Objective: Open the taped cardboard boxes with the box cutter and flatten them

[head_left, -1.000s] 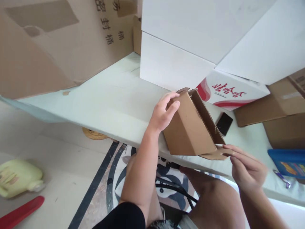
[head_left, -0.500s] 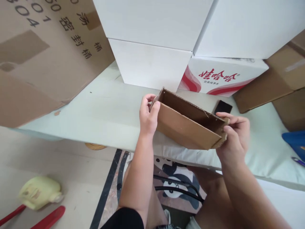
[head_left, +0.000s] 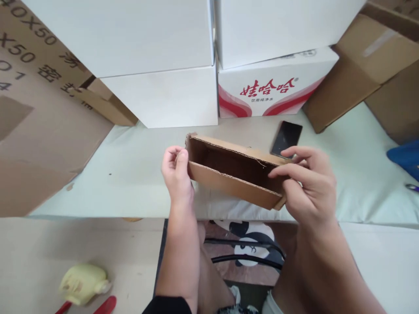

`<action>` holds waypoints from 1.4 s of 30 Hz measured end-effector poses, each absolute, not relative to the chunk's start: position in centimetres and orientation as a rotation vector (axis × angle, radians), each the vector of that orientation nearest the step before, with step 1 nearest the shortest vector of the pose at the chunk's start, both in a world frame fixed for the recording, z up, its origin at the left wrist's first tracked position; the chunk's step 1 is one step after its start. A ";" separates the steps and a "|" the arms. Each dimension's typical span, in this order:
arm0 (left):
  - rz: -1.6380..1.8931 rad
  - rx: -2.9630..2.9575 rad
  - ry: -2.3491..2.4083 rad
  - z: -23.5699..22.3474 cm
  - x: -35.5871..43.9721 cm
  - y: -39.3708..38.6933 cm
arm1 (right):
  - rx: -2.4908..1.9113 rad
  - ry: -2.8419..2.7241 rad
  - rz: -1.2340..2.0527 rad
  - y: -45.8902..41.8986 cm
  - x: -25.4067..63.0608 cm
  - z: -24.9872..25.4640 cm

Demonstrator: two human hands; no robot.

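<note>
Against pale, creased cloth (head_left: 137,179), hands (head_left: 178,176) (head_left: 312,187) grip an oblong corrugated box (head_left: 231,185) — open-topped — by its ends.

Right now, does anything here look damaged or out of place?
Yes: the open cardboard box has a loose strand at its far rim, as if torn. The yellow bottle lies on its side on the floor; bottles usually stand.
</note>
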State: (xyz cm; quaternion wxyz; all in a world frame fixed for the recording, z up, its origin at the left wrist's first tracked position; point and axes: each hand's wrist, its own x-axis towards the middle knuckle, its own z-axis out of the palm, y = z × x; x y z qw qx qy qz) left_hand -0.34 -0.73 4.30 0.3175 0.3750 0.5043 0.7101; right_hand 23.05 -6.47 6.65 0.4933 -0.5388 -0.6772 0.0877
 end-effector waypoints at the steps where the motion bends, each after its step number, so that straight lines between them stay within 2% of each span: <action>1: 1.863 0.987 1.354 4.4 -0.1 -0.8 | -1.324 -1.671 0.199 -6.6 23.3 6.9; 7: 1.823 1.012 1.380 5.0 0.9 -1.7 | -1.394 -1.677 0.265 -7.1 24.6 7.2; 15: 1.658 1.160 1.250 4.5 0.0 -2.3 | -1.334 -1.572 0.516 -7.2 25.9 6.7; 22: 1.375 1.400 1.114 4.5 -0.1 -2.1 | -1.342 -1.547 0.635 -6.7 26.2 6.2; 31: 1.380 1.362 1.114 3.5 0.4 -1.5 | -1.357 -1.484 0.653 -6.0 25.8 5.6; 38: 1.398 1.255 1.168 3.3 0.6 -1.2 | -1.251 -1.443 0.791 -5.9 25.9 4.6; 42: 1.425 1.216 1.173 3.1 0.8 -1.2 | -1.294 -1.536 0.705 -5.7 25.8 4.1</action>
